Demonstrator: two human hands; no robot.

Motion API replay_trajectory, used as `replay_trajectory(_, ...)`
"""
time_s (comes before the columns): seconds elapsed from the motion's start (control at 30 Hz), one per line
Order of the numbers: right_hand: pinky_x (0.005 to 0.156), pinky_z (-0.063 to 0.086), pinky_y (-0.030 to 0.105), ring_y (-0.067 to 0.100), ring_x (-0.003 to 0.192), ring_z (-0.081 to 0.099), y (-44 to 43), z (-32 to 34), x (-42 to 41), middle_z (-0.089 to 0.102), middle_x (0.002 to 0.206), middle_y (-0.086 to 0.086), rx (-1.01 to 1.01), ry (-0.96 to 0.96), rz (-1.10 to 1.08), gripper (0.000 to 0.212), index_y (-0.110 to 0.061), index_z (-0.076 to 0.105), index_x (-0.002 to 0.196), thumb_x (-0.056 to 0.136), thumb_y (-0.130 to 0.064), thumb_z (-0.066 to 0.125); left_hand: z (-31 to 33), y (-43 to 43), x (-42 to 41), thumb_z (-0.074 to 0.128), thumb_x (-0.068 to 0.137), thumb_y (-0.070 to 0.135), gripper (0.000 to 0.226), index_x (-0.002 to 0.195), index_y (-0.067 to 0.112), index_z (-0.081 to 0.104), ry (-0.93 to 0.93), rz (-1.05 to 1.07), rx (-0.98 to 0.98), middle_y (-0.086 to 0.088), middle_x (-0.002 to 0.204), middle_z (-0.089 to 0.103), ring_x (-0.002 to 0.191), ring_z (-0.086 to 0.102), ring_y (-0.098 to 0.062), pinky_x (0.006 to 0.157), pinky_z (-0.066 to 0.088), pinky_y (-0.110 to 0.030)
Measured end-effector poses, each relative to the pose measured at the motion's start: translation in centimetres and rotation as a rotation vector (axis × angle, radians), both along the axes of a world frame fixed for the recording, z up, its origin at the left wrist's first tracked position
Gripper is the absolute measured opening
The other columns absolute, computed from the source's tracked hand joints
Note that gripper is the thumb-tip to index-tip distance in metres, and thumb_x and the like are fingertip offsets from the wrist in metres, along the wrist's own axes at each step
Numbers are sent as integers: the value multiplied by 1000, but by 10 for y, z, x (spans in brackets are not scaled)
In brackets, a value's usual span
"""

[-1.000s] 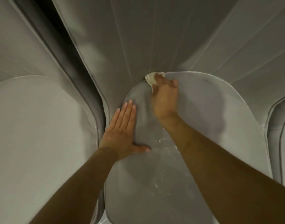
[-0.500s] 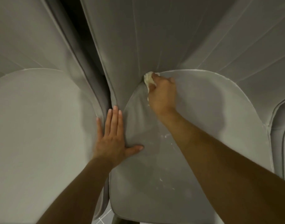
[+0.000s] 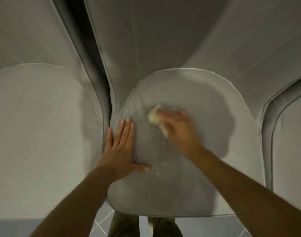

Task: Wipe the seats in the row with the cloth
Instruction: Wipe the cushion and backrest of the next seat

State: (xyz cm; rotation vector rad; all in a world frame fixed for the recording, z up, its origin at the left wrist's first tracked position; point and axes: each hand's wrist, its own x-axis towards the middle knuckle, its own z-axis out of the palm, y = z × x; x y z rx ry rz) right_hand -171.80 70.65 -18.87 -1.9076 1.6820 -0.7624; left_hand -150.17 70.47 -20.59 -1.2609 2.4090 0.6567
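A grey padded seat lies right below me, with pale crumbs and smears near its middle. My right hand holds a small cream cloth bunched under its fingers and presses it on the seat's middle; the hand is motion-blurred. My left hand lies flat on the seat's left edge, fingers straight, thumb out to the right. The seat's grey backrest rises behind.
A second grey seat sits to the left across a dark narrow gap. A third seat's edge shows at the right. Grey floor tiles and my legs are visible below the front edge.
My right hand has pulled the cloth from the crease at the back of the seat toward the seat's middle. My left hand stays flat at the left edge. The view has shifted back.
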Motion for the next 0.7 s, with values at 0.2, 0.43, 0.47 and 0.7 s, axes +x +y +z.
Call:
replay_trajectory(0.2,83,27,13,39,90,57,-20,-21,-59,67,109,18,120,179,-422,33,-5,65,114,83,-6,56,8,1,-20,47,59,89,139,115,20,-60,-153,76,141,5,123,-65,121,-55,-16,96,-39,-47)
replay_trajectory(0.43,87,40,26,18,98,61,55,-39,36,67,111,13,-9,-30,-64,38,-4,70,105,68,4,64,18,0,-25,54,59,86,140,115,22,-58,-202,86,173,6,124,-63,128,-50,-19,104,-31,-49)
replay_trajectory(0.47,85,40,26,18,96,61,63,-39,39,67,111,12,-7,-34,-30,37,-5,70,106,69,2,64,20,0,-25,53,59,87,140,117,21,-57,-213,75,174,5,127,-62,129,-49,-20,106,-29,-50)
replay_trajectory(0.7,81,32,16,29,87,62,62,-7,-30,68,109,11,-18,10,-214,31,-5,69,106,86,-18,50,33,29,-32,55,62,85,140,116,19,-57,-268,11,295,3,127,-62,126,-51,-20,107,-30,-49)
